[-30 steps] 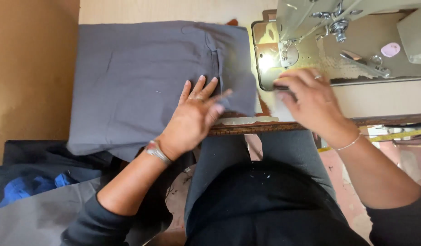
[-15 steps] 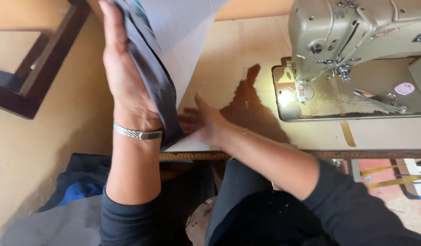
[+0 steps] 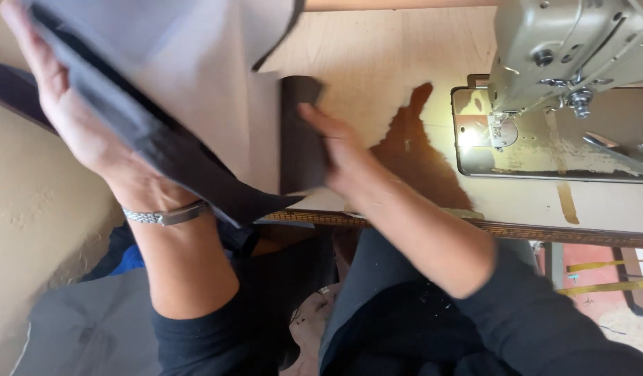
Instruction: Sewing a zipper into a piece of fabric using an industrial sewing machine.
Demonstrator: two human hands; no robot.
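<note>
Left hand (image 3: 78, 132) grips the grey folded fabric (image 3: 189, 90), lifted left of the sewing machine (image 3: 565, 63); my right hand (image 3: 335, 153) presses flat, fingers open, on the dark strip (image 3: 300, 132), lengthwise away from me on the bench (image 3: 377, 56).

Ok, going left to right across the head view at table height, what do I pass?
Left hand holding up the grey fabric → small dark strip of cloth on the table → right hand touching that strip → dark brown stain on the tabletop → sewing machine.
</note>
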